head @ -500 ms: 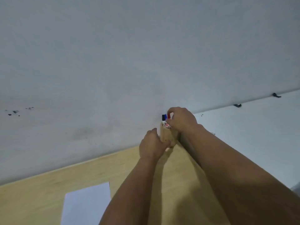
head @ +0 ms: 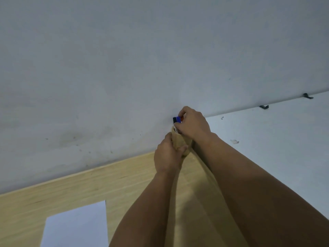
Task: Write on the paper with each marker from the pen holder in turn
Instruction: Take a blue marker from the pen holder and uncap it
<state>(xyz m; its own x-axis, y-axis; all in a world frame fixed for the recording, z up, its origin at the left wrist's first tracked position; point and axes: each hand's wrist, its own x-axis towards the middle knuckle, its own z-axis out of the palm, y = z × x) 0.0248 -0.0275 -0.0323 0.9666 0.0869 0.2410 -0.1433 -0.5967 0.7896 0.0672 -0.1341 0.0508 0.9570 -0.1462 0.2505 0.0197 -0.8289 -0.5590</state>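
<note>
A tan wooden pen holder [head: 179, 141] stands at the far edge of the wooden table, against the wall. My left hand [head: 167, 155] wraps around its side. Markers stick up out of it; a blue cap [head: 177, 119] and a black one beside it show, with a sliver of red behind my fingers. My right hand [head: 193, 124] is over the holder's top, fingers pinched on the markers' upper ends; which one it grips I cannot tell. A white sheet of paper [head: 76, 225] lies at the near left of the table.
The light wooden table [head: 106, 184] runs from the wall toward me. A grey wall [head: 142, 68] rises right behind the holder. To the right lies a white surface [head: 276, 139] with small dark clips along its far edge.
My right hand has shifted slightly over the marker tops, and the red cap is now mostly covered. The left hand stays on the holder.
</note>
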